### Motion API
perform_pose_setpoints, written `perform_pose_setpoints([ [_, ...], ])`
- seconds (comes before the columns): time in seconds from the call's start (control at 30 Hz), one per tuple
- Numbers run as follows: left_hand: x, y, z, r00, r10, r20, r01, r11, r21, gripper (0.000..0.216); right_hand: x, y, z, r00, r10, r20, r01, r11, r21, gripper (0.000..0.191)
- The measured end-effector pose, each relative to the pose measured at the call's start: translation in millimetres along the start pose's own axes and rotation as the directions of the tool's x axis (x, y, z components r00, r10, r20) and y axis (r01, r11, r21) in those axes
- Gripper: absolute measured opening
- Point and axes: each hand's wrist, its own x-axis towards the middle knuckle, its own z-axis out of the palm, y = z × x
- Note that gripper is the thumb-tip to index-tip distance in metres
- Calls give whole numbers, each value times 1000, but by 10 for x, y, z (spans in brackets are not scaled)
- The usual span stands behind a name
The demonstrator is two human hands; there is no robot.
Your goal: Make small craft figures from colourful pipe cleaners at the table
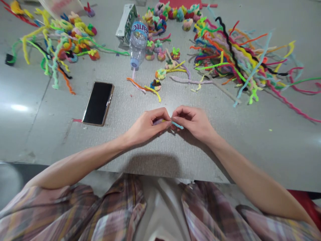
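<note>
My left hand [154, 124] and my right hand [192, 122] meet fingertip to fingertip just above the grey table, near its front edge. Both are closed in a pinch. A light-blue pipe cleaner [177, 125] sticks out between them, its free end pointing toward my right palm. Inside my left fingers some purple and yellow fuzzy material shows, mostly covered by the fingers. Beyond my hands lie an orange and yellow pipe cleaner piece [152, 89] and a small multicoloured fuzzy figure [155, 84].
A phone [98, 103] lies to the left. Farther back, a plastic bottle [138, 43] lies beside a small box [127, 23]. Loose pipe cleaners [233, 60] heap at the right. Tangled pipe-cleaner pieces [62, 40] spread at the left, and several finished-looking fuzzy figures [173, 13] cluster at the back.
</note>
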Motion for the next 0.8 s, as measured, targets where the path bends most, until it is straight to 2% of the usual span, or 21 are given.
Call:
perform_pose_setpoints([
  [0.13,21,10,8,997,8,-76,-3,998,58,19,2,-14,28,1000,17,11,-17,1000,-12,26],
  [0.37,18,9,28,997,2,-75,6,994,113,5,-6,1,62,999,-31,-45,25,992,-127,27],
  [0.53,7,-16,40,996,-5,-91,19,988,156,8,-23,-24,67,997,-65,-35,60,989,-132,26],
  [0.63,7,-34,44,994,28,-110,-6,981,193,6,-22,-42,49,998,-59,-23,56,990,-131,24],
  [0.8,-12,-62,61,984,126,-124,-81,945,317,9,-7,-24,32,999,1,-42,-2,1000,-25,16],
])
